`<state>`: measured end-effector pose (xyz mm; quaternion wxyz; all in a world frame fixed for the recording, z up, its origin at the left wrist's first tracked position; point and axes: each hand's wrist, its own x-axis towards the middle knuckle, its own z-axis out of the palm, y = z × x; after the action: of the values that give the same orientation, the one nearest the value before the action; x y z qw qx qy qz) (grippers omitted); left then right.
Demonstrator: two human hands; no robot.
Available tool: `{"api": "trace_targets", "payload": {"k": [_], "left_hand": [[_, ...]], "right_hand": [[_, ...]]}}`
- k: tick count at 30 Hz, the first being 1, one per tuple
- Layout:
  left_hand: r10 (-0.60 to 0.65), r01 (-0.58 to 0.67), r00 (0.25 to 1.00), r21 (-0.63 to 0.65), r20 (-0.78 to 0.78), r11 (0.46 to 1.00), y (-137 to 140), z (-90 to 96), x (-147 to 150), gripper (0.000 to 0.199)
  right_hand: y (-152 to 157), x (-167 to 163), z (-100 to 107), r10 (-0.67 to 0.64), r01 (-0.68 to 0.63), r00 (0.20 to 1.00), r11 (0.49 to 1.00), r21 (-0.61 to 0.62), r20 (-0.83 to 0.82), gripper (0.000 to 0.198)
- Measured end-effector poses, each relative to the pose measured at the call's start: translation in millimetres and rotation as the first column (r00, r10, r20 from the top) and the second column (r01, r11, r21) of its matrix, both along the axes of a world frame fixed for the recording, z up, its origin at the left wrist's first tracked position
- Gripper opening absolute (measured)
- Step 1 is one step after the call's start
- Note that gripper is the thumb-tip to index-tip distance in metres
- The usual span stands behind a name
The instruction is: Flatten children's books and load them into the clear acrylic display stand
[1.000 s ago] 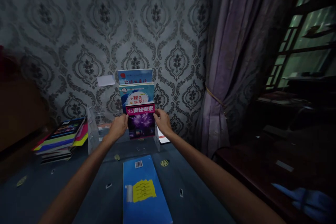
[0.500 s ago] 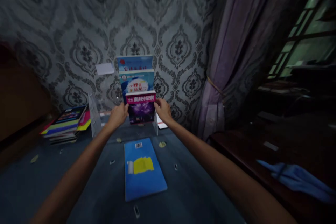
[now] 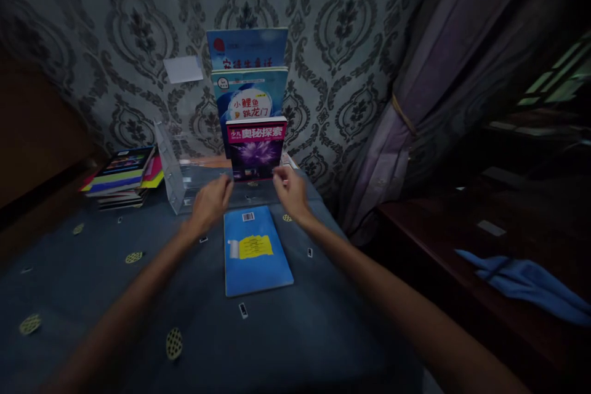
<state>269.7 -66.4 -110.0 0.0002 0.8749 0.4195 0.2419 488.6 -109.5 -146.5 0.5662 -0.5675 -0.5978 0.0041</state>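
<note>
A small magazine with a magenta title band and a purple burst [image 3: 256, 154] stands upright in the front of a clear stepped rack [image 3: 168, 166]. Behind it rise a blue-white book with a round title patch [image 3: 252, 98] and a taller blue book [image 3: 249, 46]. My left hand [image 3: 211, 202] is just below and left of the magazine's lower corner, fingers curled, holding nothing. Close by the lower right corner, my right hand [image 3: 292, 192] has its fingers bent inward with nothing seen in them. Between my forearms, a blue book with a yellow patch [image 3: 256, 252] lies flat.
A pile of magazines [image 3: 124, 175] lies left of the rack. A white card [image 3: 183, 69] shows at the rack's upper left. The table has a dark blue cloth [image 3: 106, 283]. On the right are a tied curtain [image 3: 388, 160] and a dark red surface with blue fabric [image 3: 526, 283].
Both hands have let go of the purple magazine's side edges and dropped lower toward me. The magazine stays standing in the rack. My view has tilted down and come closer.
</note>
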Motion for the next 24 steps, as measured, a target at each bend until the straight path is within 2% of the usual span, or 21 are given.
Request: {"api": "trace_targets", "payload": {"k": [2, 5, 7, 10, 12, 14, 17, 21, 24], "left_hand": [[-0.044, 0.04, 0.996, -0.064, -0.074, 0.997, -13, -29.6, -12, 0.023], [-0.066, 0.054, 0.991, -0.11, -0.112, 0.993, -24, -65.9, -29, 0.022], [-0.079, 0.071, 0.994, -0.108, -0.078, 0.992, -25, -81.5, -37, 0.024], [-0.119, 0.118, 0.993, -0.07, -0.012, 0.991, -23, -94.5, -42, 0.027], [-0.139, 0.139, 0.99, -0.044, 0.002, 0.989, -21, -98.8, -43, 0.028], [-0.134, 0.134, 0.991, -0.027, -0.009, 0.991, -19, -101.2, -43, 0.029], [-0.114, 0.113, 0.992, -0.021, -0.049, 0.993, -18, -102.2, -43, 0.031], [-0.101, 0.098, 0.992, -0.032, -0.076, 0.995, -19, -101.1, -43, 0.033], [-0.089, 0.086, 0.992, -0.045, -0.089, 0.995, -21, -99.9, -43, 0.034]], "right_hand": [[-19, -28, -26, 0.159, -0.148, 0.983, 0.982, -0.116, 0.093, 0.027], [-36, -65, -54, 0.362, -0.297, 0.903, 0.915, -0.273, 0.23, 0.04], [-39, -82, -63, 0.443, -0.327, 0.847, 0.87, -0.368, 0.293, 0.051], [-35, -92, -64, 0.514, -0.292, 0.773, 0.808, -0.512, 0.371, 0.06], [-33, -93, -61, 0.524, -0.246, 0.745, 0.792, -0.559, 0.413, 0.059], [-33, -89, -56, 0.501, -0.2, 0.745, 0.798, -0.569, 0.441, 0.054], [-37, -76, -51, 0.435, -0.109, 0.773, 0.808, -0.579, 0.462, 0.053], [-41, -50, -50, 0.335, 0.012, 0.825, 0.794, -0.607, 0.455, 0.054], [-42, -35, -55, 0.282, 0.046, 0.862, 0.783, -0.621, 0.42, 0.053]]}}
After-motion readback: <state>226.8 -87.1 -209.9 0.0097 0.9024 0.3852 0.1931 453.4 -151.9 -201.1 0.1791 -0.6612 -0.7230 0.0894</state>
